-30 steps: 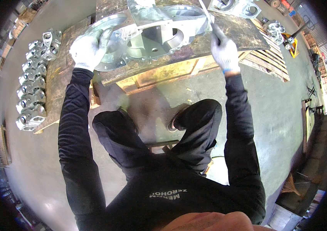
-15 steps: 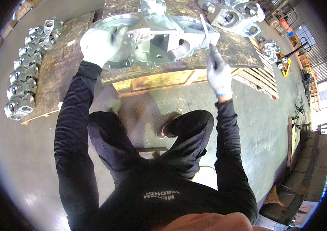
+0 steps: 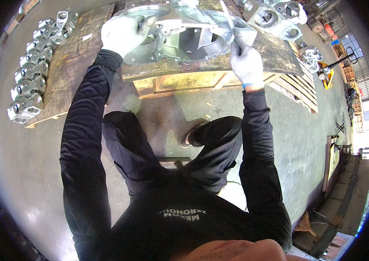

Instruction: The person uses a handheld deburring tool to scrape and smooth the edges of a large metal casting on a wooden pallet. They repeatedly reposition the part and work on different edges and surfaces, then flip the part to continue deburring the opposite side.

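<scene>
A large silvery metal casting [image 3: 172,45] with wide round openings lies on a wooden table [image 3: 275,58] in front of me. My left hand [image 3: 121,35], in a white glove, grips the casting's left side near a round opening; some of its fingers are hidden. In my gloved right hand [image 3: 247,63] is a long, thin file [image 3: 228,19], held closed in the fingers. The file points up and away, slanting to the left, across the casting's right end. The right hand is just off the casting's near right corner.
Several smaller castings [image 3: 28,85] stand in a row at the left, beside a wooden board [image 3: 69,71]. More castings [image 3: 269,17] sit at the table's far right. A slatted pallet [image 3: 295,89] and a yellow pallet jack [image 3: 328,78] are at the right. A broom [image 3: 306,225] is at lower right.
The view has shifted, so the table and castings sit a little higher and to the right. My right hand has moved closer to the casting with the file. The left hand keeps its hold.
</scene>
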A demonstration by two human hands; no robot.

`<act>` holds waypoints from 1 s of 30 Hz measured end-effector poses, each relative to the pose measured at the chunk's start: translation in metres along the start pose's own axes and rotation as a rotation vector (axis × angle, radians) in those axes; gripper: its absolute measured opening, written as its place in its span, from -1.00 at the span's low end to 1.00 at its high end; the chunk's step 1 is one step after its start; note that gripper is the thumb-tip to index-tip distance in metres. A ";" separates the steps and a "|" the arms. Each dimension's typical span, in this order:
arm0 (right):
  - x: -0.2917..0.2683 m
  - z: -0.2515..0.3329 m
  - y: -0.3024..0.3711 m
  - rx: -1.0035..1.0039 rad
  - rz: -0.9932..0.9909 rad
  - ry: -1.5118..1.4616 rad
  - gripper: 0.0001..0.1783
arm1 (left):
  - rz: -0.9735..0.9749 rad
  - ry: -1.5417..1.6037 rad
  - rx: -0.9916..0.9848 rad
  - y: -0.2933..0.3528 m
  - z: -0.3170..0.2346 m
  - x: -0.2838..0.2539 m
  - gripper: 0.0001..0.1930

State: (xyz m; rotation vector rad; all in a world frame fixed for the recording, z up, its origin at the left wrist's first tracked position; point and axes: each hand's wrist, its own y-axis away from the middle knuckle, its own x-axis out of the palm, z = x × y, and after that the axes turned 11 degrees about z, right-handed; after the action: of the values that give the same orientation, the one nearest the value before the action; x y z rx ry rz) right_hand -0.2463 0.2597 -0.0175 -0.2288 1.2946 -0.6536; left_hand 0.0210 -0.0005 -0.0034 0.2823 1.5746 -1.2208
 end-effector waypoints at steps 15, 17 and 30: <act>-0.045 0.003 -0.011 0.000 0.168 0.118 -0.58 | 0.008 0.033 -0.014 -0.002 -0.001 -0.009 -0.46; -0.045 0.003 -0.018 -0.022 0.176 0.049 -0.59 | 0.146 0.021 -0.048 -0.003 -0.001 -0.010 -0.45; -0.004 0.017 0.035 0.118 0.060 -0.158 -0.51 | -0.045 0.057 -0.007 0.004 -0.011 -0.018 -0.57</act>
State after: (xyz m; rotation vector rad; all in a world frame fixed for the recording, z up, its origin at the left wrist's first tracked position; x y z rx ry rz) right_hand -0.2199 0.2863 -0.0275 -0.1419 1.1036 -0.6457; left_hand 0.0244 0.0176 0.0079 0.2806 1.6425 -1.2509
